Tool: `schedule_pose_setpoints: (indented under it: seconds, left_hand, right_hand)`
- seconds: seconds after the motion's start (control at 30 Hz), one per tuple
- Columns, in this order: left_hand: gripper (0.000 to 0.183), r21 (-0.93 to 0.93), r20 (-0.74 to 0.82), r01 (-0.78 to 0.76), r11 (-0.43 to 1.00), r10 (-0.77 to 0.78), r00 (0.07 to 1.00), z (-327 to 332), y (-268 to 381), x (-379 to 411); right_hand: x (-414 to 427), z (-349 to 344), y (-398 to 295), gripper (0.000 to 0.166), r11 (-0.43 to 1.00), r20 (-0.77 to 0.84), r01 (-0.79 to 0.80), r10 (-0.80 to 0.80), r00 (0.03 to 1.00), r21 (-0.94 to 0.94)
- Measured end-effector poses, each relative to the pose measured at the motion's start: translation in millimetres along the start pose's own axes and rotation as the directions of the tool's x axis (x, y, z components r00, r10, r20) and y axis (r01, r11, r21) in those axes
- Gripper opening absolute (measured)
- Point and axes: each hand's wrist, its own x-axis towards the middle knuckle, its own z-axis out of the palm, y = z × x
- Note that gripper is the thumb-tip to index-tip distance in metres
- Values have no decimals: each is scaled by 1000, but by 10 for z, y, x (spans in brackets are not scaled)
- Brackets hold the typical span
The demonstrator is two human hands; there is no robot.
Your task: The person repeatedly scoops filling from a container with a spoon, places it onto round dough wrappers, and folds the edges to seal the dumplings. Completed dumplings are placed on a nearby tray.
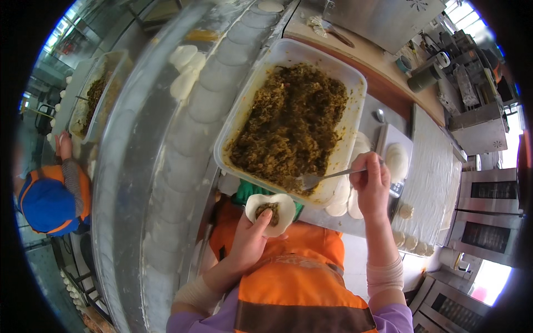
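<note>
A round dough wrapper (284, 210) lies cupped in my left hand (250, 237), just in front of my orange apron. My left thumb rests on the dark chopped filling (268, 212) at its middle. My right hand (372, 181) grips the handle of a metal spoon (345, 171). The spoon's end touches the filling at the near right corner of a large plastic tub (354, 112). Dark, greenish-brown chopped filling (295, 120) covers most of the tub's bottom. Pale dough pieces (337, 204) lie beside the tub, close to my right forearm.
Left of the tub runs a floured conveyor belt (166, 183) with dough pieces (187, 68) on its far part. A scale (395, 189) bears a dough lump. Filled buns (410, 242) sit on a covered tray (429, 175). Across the belt, a person in a blue cap (50, 202) works by another tub (110, 93).
</note>
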Motion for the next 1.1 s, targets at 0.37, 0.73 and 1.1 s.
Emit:
schedule_pose_setpoints:
  seconds: [0.37, 0.73, 1.1]
  left_hand:
    - [40, 190, -43, -86, 978, 96, 994, 170, -35, 40]
    - [44, 128, 134, -49, 991, 32, 990, 0, 107, -83]
    - [39, -72, 104, -64, 995, 71, 992, -111, 50, -194]
  right_hand:
    - [-292, 256, -350, 44, 927, 246, 243, -174, 954, -286]
    - [-11, 299, -267, 44, 971, 253, 66, -6, 967, -230]
    - [229, 1004, 150, 12, 547, 568, 565, -187, 802, -618]
